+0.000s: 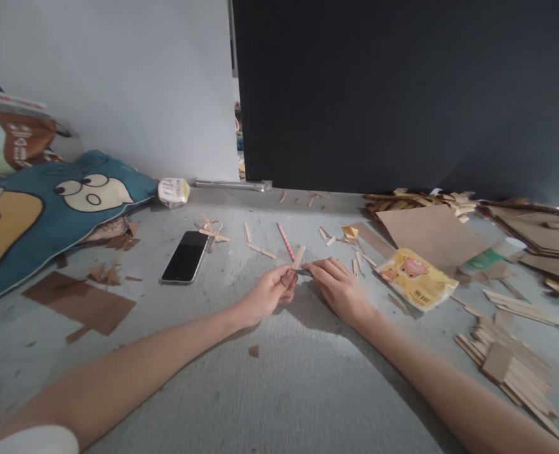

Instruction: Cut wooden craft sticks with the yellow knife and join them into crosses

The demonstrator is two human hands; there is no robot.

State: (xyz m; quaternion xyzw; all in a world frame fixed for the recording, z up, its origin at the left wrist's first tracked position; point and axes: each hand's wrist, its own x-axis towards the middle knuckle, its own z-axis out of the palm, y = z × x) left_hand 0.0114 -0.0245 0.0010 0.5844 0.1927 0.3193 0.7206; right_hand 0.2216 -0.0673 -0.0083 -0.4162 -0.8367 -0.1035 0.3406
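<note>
My left hand (276,290) pinches a short flat wooden craft stick (299,257), which points up and away from the fingers. Close beside it on the right, my right hand (339,287) is closed round a thin dark bladed tool (304,272); its tip reaches the stick at my left fingertips. Most of this tool is hidden under the fingers, so its exact kind does not show. Just beyond the hands lies a red-and-white patterned pencil-like stick (285,239). Two loose craft sticks (261,251) lie to its left on the grey tabletop (279,391).
A phone (185,257) and joined stick pieces (214,234) lie left, near brown cardboard (81,301) and a blue cushion (85,195). On the right are a yellow packet (416,277), a green-and-white tube (492,255), cardboard sheets (426,230) and piled wooden sticks (511,366). A dark panel (402,94) stands behind.
</note>
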